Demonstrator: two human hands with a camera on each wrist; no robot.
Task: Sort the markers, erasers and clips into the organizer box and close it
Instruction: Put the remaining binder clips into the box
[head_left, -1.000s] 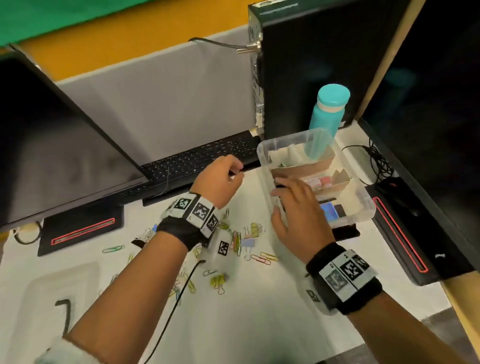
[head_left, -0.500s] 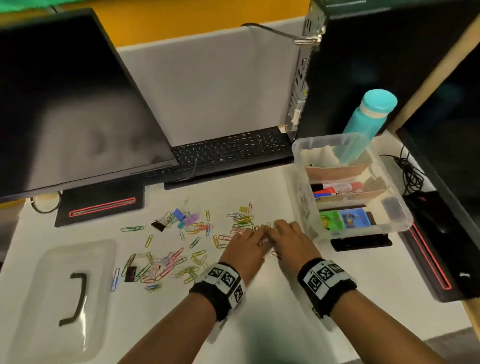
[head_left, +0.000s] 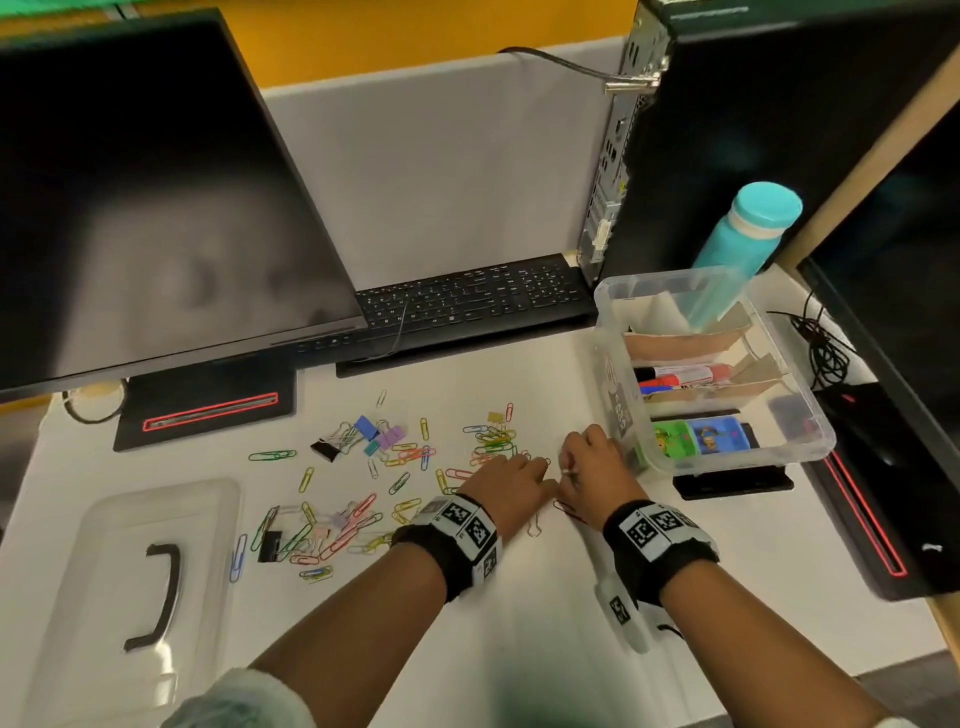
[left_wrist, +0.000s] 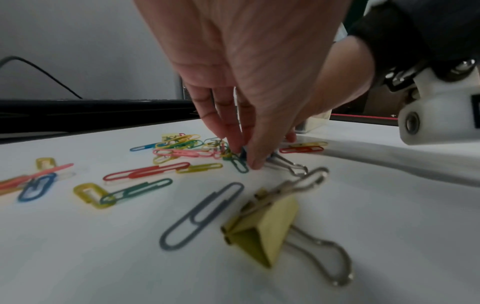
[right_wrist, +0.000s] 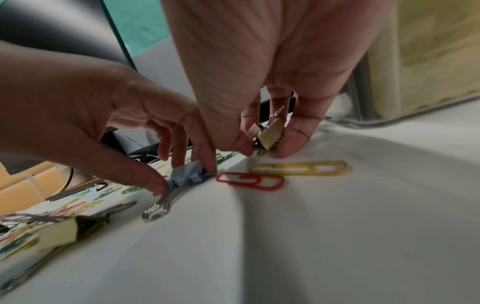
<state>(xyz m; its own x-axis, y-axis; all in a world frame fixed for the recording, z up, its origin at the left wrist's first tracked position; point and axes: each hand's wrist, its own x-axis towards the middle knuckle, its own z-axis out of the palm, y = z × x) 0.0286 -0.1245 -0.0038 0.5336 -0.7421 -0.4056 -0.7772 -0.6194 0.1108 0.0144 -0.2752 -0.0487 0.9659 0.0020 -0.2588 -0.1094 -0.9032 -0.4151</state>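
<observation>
Coloured paper clips (head_left: 358, 525) and binder clips (head_left: 366, 427) lie scattered on the white table. My left hand (head_left: 511, 480) pinches a blue-grey binder clip (right_wrist: 185, 174) that sits on the table. Right beside it, my right hand (head_left: 592, 460) holds a small yellow binder clip (right_wrist: 269, 133) between thumb and fingers, just above the surface. A red paper clip (right_wrist: 250, 181) and a yellow one (right_wrist: 298, 168) lie under the hands. The clear organizer box (head_left: 810, 441) stands open at the right, with markers (head_left: 685, 375) and erasers (head_left: 698, 438) in its compartments.
The clear lid (head_left: 130, 587) with a black handle lies at the left front. A monitor (head_left: 145, 208), keyboard (head_left: 467, 301), computer tower (head_left: 727, 130) and teal bottle (head_left: 737, 249) stand behind. Another yellow binder clip (left_wrist: 262, 232) lies near my left wrist.
Both hands came back from the box and keyboard to the clips beside the box. In the last half second the left took the blue-grey clip, and the right closed on the yellow one.
</observation>
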